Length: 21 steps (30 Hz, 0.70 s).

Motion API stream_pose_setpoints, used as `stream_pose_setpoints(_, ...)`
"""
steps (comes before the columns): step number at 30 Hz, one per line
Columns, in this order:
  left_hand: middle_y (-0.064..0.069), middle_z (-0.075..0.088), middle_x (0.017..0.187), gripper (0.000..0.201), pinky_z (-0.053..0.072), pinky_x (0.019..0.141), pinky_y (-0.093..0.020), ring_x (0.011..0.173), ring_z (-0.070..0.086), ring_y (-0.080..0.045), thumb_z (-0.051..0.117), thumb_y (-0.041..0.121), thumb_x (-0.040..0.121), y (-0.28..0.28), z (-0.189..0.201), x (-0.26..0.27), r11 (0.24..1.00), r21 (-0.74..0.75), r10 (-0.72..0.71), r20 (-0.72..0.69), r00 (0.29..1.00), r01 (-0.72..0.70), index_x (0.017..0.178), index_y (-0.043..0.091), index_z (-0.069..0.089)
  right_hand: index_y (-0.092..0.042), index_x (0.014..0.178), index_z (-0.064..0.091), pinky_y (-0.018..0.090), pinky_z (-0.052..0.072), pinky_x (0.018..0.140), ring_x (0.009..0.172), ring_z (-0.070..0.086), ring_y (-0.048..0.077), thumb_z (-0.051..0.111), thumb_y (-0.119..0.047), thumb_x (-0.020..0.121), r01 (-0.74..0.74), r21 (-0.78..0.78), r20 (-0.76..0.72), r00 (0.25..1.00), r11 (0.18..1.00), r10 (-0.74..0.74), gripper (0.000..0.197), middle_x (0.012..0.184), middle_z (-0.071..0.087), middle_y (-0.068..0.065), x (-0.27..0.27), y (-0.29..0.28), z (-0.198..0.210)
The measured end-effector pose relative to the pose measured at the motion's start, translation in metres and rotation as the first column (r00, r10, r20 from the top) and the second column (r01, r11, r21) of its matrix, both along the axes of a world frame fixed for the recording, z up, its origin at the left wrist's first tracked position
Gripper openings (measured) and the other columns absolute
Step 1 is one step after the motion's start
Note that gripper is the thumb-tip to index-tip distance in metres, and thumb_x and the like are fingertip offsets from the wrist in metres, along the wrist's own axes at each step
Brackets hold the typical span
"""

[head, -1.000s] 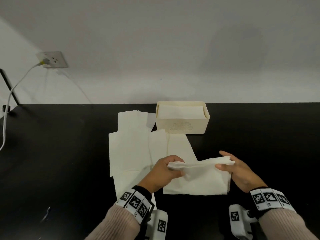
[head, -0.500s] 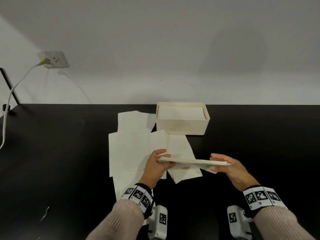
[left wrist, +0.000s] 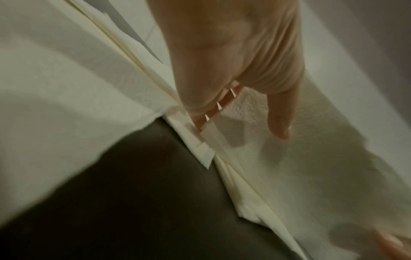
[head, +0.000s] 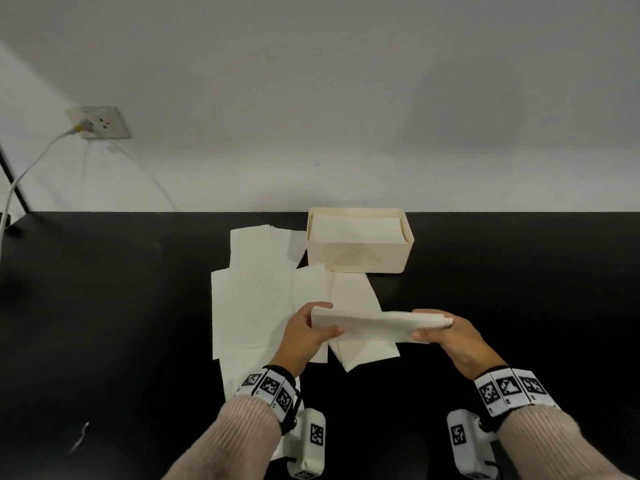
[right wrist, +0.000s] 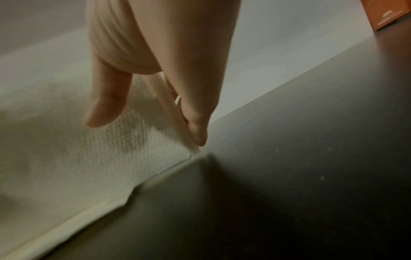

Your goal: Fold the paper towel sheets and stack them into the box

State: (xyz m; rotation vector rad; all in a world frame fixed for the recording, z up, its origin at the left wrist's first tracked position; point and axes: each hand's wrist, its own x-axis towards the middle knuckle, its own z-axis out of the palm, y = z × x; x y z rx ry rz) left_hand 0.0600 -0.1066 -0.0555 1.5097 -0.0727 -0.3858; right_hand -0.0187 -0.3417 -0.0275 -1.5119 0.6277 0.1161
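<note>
A folded paper towel sheet [head: 377,325] hangs above the black table, held by both ends. My left hand [head: 304,336] pinches its left end, thumb [left wrist: 279,121] on the near face and fingers behind. At the other end my right hand [head: 446,332] pinches the sheet [right wrist: 89,158] between thumb and fingers. The cream box [head: 360,256] stands behind, at the table's far edge, with folded sheets [head: 356,230] inside. Several unfolded sheets [head: 256,296] lie flat on the table to the left and under my hands.
The black table [head: 104,323] runs to a white wall. A wall socket [head: 98,122] with a white cable sits at upper left. An orange-brown box [right wrist: 391,14] stands at the far right in the right wrist view.
The sheet went from hanging open in front of me to a narrow folded strip, and both hands lifted it slightly toward the box.
</note>
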Motion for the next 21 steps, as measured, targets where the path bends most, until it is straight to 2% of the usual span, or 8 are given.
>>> stream_pose_setpoints(2, -0.004, 0.064, 0.100, 0.046, 0.052, 0.068, -0.009, 0.089, 0.060, -0.008, 0.077, -0.005, 0.069, -0.004, 0.001, 0.000, 1.000, 0.010, -0.017, 0.010, 1.000, 0.017, 0.107, 0.015, 0.059, -0.024, 0.103, 0.066, 0.039, 0.044, 0.102, 0.108, 0.059, 0.021, 0.073, 0.007, 0.072, -0.104, -0.043, -0.047, 0.994, 0.994, 0.102, 0.044, 0.114, 0.064, 0.005, 0.003, 0.003, -0.003)
stream_pose_setpoints(5, -0.006, 0.067, 0.097, 0.040, 0.051, 0.066, -0.009, 0.090, 0.063, -0.015, 0.079, -0.003, 0.068, -0.011, 0.003, 0.003, 1.000, 0.029, -0.006, 0.006, 1.000, 0.006, 0.104, 0.007, 0.065, -0.022, 0.097, 0.068, 0.033, 0.046, 0.095, 0.102, 0.061, 0.017, 0.070, 0.009, 0.074, -0.129, -0.079, -0.038, 0.991, 0.988, 0.126, 0.039, 0.110, 0.066, 0.005, 0.008, 0.012, -0.001)
stream_pose_setpoints(8, -0.004, 0.069, 0.086, 0.024, 0.053, 0.070, -0.017, 0.084, 0.065, -0.019, 0.079, -0.001, 0.069, -0.010, 0.008, 0.006, 0.999, -0.021, 0.028, -0.035, 0.999, -0.028, 0.088, 0.007, 0.067, -0.016, 0.090, 0.067, 0.038, 0.051, 0.087, 0.097, 0.064, 0.027, 0.067, 0.007, 0.078, 0.006, -0.067, 0.017, 1.000, 0.998, -0.005, 0.025, 0.099, 0.069, 0.011, 0.009, 0.012, 0.006)
stream_pose_setpoints(10, 0.000, 0.067, 0.083, 0.023, 0.052, 0.066, -0.015, 0.079, 0.063, -0.013, 0.077, -0.002, 0.070, -0.007, 0.011, 0.007, 0.999, -0.037, 0.016, -0.029, 0.999, -0.017, 0.086, 0.011, 0.067, -0.016, 0.092, 0.065, 0.040, 0.053, 0.083, 0.094, 0.064, 0.027, 0.066, 0.005, 0.080, 0.045, -0.005, 0.013, 0.999, 0.999, -0.045, 0.024, 0.096, 0.067, 0.010, 0.007, 0.008, 0.009)
stream_pose_setpoints(13, 0.002, 0.066, 0.086, 0.027, 0.050, 0.062, -0.008, 0.080, 0.062, -0.010, 0.075, -0.005, 0.072, -0.005, 0.010, 0.005, 1.000, -0.019, -0.007, -0.020, 1.000, 0.007, 0.093, 0.008, 0.068, -0.014, 0.103, 0.063, 0.043, 0.051, 0.090, 0.096, 0.063, 0.025, 0.070, 0.005, 0.075, -0.023, -0.061, -0.061, 0.998, 0.998, 0.020, 0.034, 0.099, 0.067, 0.008, 0.009, 0.006, 0.002)
stream_pose_setpoints(16, 0.001, 0.066, 0.082, 0.021, 0.049, 0.060, -0.007, 0.077, 0.062, -0.010, 0.075, -0.004, 0.072, -0.006, 0.011, 0.002, 1.000, 0.001, -0.011, -0.033, 0.999, 0.011, 0.086, 0.010, 0.068, -0.016, 0.100, 0.061, 0.045, 0.049, 0.095, 0.097, 0.063, 0.025, 0.074, 0.004, 0.072, -0.046, -0.105, -0.128, 0.991, 0.993, 0.032, 0.036, 0.100, 0.067, 0.008, 0.010, 0.009, -0.004)
stream_pose_setpoints(19, -0.002, 0.067, 0.079, 0.017, 0.050, 0.066, -0.015, 0.075, 0.063, -0.014, 0.076, 0.001, 0.072, -0.005, 0.016, 0.005, 1.000, 0.008, -0.013, -0.002, 1.000, 0.013, 0.078, 0.014, 0.067, -0.008, 0.095, 0.067, 0.039, 0.051, 0.085, 0.088, 0.065, 0.024, 0.072, 0.005, 0.074, -0.016, -0.143, -0.038, 0.999, 0.990, 0.011, 0.026, 0.098, 0.069, 0.013, 0.013, 0.007, 0.002)
stream_pose_setpoints(21, -0.004, 0.069, 0.080, 0.016, 0.051, 0.072, -0.022, 0.078, 0.064, -0.017, 0.077, 0.001, 0.072, -0.005, 0.021, 0.008, 0.999, -0.014, -0.031, 0.024, 0.999, 0.031, 0.078, 0.014, 0.068, -0.008, 0.097, 0.069, 0.040, 0.051, 0.087, 0.090, 0.066, 0.025, 0.072, 0.002, 0.075, -0.008, -0.164, 0.005, 1.000, 0.986, 0.009, 0.024, 0.096, 0.070, 0.012, 0.015, 0.004, 0.008)
